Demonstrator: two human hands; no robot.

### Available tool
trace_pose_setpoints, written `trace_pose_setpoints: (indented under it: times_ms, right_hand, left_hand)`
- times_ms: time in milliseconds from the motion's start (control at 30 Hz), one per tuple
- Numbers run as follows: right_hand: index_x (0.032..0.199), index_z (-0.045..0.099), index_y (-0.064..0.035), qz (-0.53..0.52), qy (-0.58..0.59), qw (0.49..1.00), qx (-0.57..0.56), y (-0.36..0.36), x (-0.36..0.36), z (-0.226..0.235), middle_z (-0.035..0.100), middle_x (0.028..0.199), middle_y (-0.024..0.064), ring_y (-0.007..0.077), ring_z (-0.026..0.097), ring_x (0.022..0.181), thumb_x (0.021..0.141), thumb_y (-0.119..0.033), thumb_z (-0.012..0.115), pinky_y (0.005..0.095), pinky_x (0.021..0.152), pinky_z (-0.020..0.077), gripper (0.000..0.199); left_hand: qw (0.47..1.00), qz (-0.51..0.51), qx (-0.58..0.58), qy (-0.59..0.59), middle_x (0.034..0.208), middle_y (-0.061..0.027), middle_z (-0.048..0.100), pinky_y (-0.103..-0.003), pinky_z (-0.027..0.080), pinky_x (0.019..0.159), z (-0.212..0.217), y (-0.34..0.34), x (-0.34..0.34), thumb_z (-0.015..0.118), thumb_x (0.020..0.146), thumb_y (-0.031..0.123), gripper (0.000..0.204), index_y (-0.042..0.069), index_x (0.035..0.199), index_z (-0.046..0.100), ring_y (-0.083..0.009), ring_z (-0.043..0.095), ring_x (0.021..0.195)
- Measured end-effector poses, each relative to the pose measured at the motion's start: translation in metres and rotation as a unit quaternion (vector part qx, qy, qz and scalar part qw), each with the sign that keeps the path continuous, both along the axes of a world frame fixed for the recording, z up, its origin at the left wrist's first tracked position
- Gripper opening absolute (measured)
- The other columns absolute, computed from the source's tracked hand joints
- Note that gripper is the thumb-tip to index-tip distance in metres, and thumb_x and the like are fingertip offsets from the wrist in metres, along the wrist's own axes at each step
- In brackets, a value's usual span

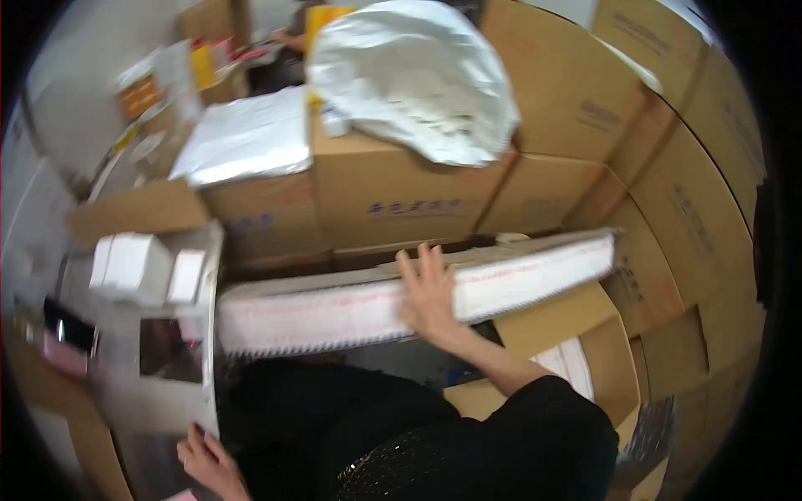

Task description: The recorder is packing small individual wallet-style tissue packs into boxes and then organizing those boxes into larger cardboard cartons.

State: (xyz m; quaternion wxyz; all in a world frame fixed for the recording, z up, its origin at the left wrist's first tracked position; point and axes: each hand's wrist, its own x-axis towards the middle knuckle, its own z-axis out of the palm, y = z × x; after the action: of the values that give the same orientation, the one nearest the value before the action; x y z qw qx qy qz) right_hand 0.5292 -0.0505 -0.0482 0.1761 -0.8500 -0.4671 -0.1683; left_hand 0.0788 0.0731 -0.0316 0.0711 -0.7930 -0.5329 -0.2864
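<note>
My right hand (428, 296) lies with spread fingers over a long white band (535, 277) with faint red marks and a dark, toothed lower edge. The band runs across in front of me, along a cardboard edge; whether it is one piece or a row of packets I cannot tell. My left hand (209, 463) is low at the left, beside the metal table (180, 407), fingers apart and holding nothing I can see. On that table stand several small white boxes (138, 265) and a single white box (186, 276), near a dark square panel (171, 349) with a red light.
Large cardboard cartons (401, 192) form a wall ahead and on the right. A white sack (413, 83) with pale pieces inside and a stack of plastic bags (246, 138) lie on top. An opened carton (585, 326) stands right. A phone (69, 326) is at far left.
</note>
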Motion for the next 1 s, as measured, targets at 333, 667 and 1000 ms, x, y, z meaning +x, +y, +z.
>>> trace_pose_setpoints:
  times_ms: [333, 667, 1000]
  right_hand:
    - [0.148, 0.043, -0.0040, 0.024, -0.025, 0.987, 0.157, -0.035, 0.005, -0.042, 0.029, 0.153, 0.0330, 0.0510, 0.024, 0.144, 0.074, -0.011, 0.064, 0.0712, 0.109, 0.0216, 0.077]
    - [0.140, 0.045, 0.0049, -0.097, -0.003, 0.966, 0.239, -0.094, 0.043, -0.056, 0.039, 0.147, 0.0321, 0.0487, 0.035, 0.138, 0.075, -0.018, 0.075, 0.0530, 0.113, 0.0310, 0.075]
    - [0.145, 0.035, 0.0058, -0.190, 0.112, 0.946, 0.239, -0.121, 0.049, -0.051, 0.052, 0.116, 0.0256, 0.0427, 0.048, 0.105, 0.077, -0.015, 0.077, 0.0495, 0.093, 0.0413, 0.082]
  left_hand:
    - [0.995, 0.029, 0.033, 0.086, 0.092, -0.0173, 0.064, -0.049, 0.051, 0.069, 0.011, -0.006, 0.008, 0.060, 0.095, 0.026, 0.027, 0.012, 0.115, 0.071, -0.0375, 0.062, 0.082]
    - [0.949, -0.243, -0.166, -0.118, 0.083, -0.0088, 0.051, -0.033, 0.045, 0.064, 0.029, -0.009, 0.093, 0.064, 0.086, -0.002, 0.031, -0.001, 0.117, 0.064, -0.0210, 0.053, 0.073]
    - [0.741, -0.565, -0.364, -0.015, 0.084, -0.0099, 0.058, -0.033, 0.050, 0.066, -0.004, -0.064, 0.266, 0.067, 0.089, 0.006, 0.031, 0.004, 0.121, 0.065, -0.0248, 0.058, 0.070]
